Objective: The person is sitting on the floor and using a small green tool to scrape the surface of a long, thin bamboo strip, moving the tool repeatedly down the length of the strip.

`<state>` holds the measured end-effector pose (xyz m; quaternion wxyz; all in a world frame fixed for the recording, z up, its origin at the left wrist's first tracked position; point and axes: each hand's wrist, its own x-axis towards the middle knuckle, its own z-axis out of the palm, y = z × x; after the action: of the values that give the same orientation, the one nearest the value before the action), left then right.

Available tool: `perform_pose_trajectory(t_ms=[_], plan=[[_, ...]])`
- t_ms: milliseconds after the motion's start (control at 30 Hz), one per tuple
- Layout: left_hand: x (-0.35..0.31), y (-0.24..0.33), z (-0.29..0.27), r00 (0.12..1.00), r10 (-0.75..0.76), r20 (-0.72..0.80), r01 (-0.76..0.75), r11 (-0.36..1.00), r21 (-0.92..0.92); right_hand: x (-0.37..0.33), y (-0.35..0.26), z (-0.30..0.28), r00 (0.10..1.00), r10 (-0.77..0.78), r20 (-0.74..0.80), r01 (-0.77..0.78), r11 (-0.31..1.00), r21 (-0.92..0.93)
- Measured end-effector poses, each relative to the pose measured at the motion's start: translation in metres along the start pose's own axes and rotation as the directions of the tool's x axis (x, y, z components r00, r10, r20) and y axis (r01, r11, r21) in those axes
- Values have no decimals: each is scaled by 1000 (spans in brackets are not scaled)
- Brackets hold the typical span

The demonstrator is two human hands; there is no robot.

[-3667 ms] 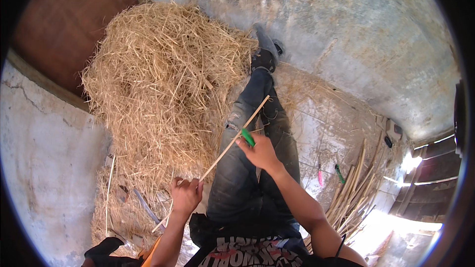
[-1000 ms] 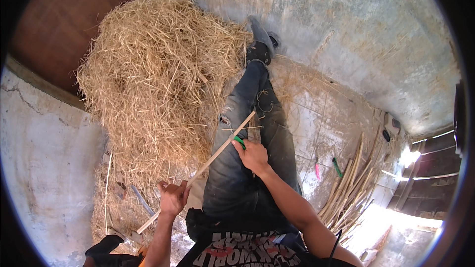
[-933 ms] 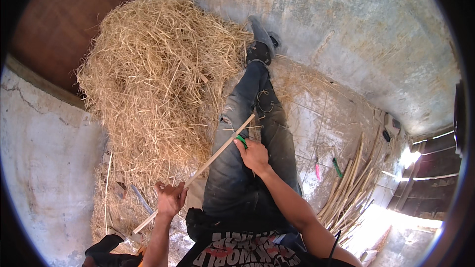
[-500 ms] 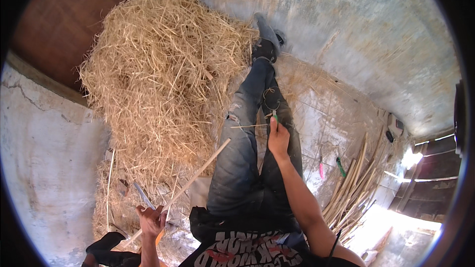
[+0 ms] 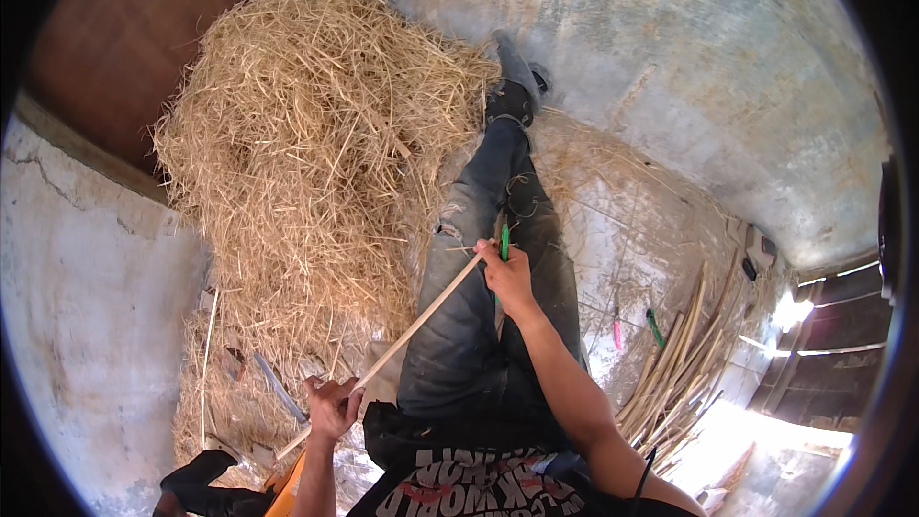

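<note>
My left hand [image 5: 333, 409] is closed around the lower part of a long pale bamboo strip [image 5: 421, 318], which slants up to the right across my thigh. At its upper end my right hand [image 5: 507, 276] pinches the strip's tip between thumb and finger. The same hand grips a small green-handled cutter [image 5: 504, 241], whose handle stands up from the fist; the blade does not show clearly. My outstretched jeans-clad legs [image 5: 459, 297] lie beneath both hands.
A large straw heap [image 5: 316, 134] fills the left side. Several bamboo strips [image 5: 684, 354] lie at the right, beside a pink-handled tool [image 5: 617, 327] and a green object [image 5: 655, 327]. A grey blade [image 5: 278, 387] and black cloth [image 5: 196, 479] are at lower left. A wall [image 5: 670, 48] stands ahead.
My left hand has moved up and right with the bamboo strip. My right hand has come down and left with the cutter and taken hold of the strip's tip.
</note>
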<state>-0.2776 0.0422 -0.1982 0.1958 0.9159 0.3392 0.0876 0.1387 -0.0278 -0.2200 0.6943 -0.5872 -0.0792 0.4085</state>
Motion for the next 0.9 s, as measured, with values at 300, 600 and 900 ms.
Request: perform_pose_trajectory(t_ms=[300,600,900], plan=[[21,12,18,983,-17,183,73,949,-305,2,32,-23,984,-176,24,177,968,-178],[27,9,21,979,-30,204,71,977,-199,-39,13,-12,950,-278,141,251,417,-874],[30,15,8,982,-13,187,44,985,-167,-40,-7,-36,979,-167,120,154,209,-966]])
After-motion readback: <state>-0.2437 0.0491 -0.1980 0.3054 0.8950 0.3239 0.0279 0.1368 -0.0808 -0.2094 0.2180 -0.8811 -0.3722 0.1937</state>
